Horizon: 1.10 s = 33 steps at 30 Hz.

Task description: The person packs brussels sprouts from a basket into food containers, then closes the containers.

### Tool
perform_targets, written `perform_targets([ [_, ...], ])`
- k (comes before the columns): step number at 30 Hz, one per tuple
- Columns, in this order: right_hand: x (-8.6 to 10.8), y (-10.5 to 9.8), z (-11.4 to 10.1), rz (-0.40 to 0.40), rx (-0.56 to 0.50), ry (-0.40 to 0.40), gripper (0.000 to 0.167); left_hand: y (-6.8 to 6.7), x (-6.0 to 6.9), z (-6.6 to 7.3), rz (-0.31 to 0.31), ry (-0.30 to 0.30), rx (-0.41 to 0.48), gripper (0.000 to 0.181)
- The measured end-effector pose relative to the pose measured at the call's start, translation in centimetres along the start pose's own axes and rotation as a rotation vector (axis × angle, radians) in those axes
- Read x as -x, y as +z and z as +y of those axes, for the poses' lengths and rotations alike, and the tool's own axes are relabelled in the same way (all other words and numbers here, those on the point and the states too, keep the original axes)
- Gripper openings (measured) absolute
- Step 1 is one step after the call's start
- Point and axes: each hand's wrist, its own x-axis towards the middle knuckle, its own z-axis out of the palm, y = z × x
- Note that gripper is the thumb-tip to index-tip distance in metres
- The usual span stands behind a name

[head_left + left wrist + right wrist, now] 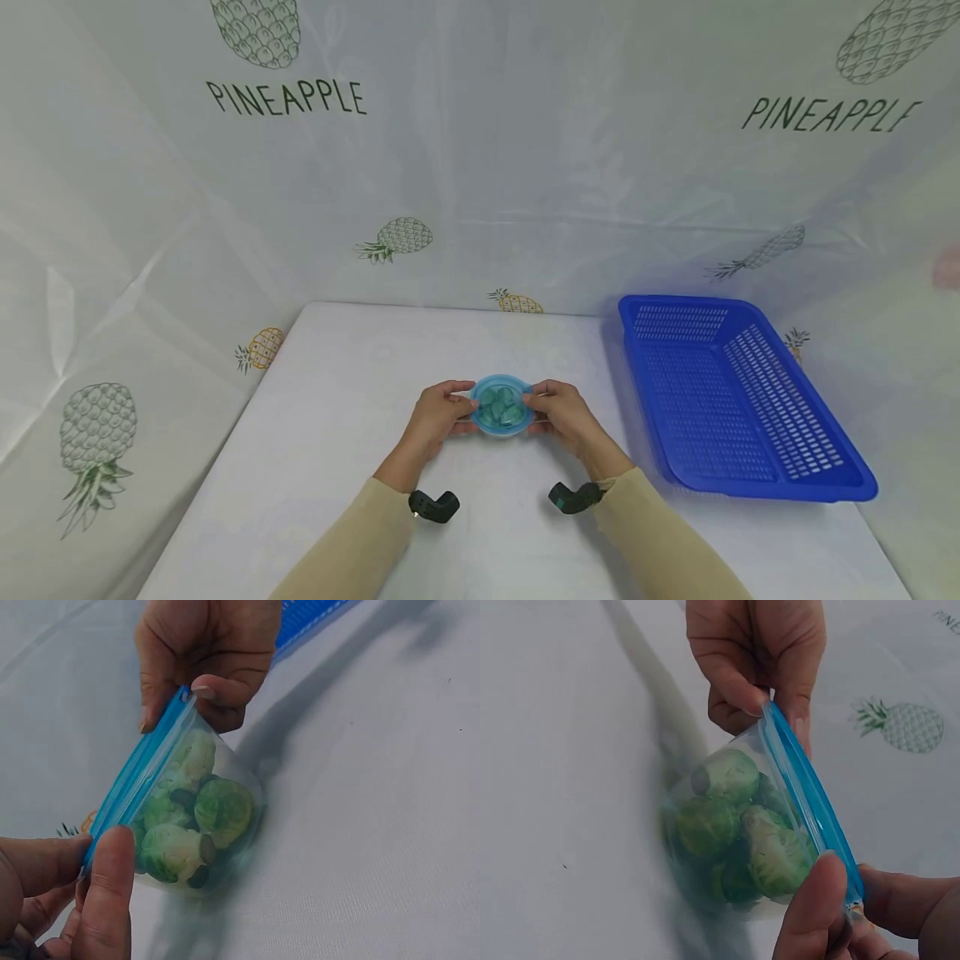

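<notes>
Between both hands is a clear round bowl [501, 430] with a translucent blue lid [503, 379] on its rim. Several Brussels sprouts [225, 808] show through its side and, tinted bluish, through the top. My left hand [437, 414] pinches the rim at the left, thumb on the lid and fingers curled beneath. Opposite it, my right hand [561, 414] holds the right edge in the same way. In the right wrist view the blue lid [810, 791] is seen nearly edge-on, the thumb against the rim. Whether the lid is fully pressed down I cannot tell.
A blue plastic basket [660, 417] with slotted walls stands at the right of the white table [360, 367]. Behind and beside the table hangs a pale sheet [480, 150] printed with pineapples. A dark wrist camera [435, 506] is on each forearm.
</notes>
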Motion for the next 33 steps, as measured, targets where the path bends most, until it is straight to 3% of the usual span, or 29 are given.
perform_targets([
  [17, 0.4, 0.8, 0.4, 0.017, -0.006, -0.043, 0.017, 0.2, 0.4, 0.1, 0.000, 0.032, -0.063, 0.039],
  [26, -0.1, 0.1, 0.6, -0.039, -0.006, -0.067, 0.012, -0.2, -0.4, -0.2, -0.024, 0.037, -0.048, 0.041],
  [33, -0.4, -0.2, 1.3, -0.051, -0.012, -0.084, 0.043, -0.9, -1.0, -0.7, -0.099, 0.021, -0.011, 0.050],
])
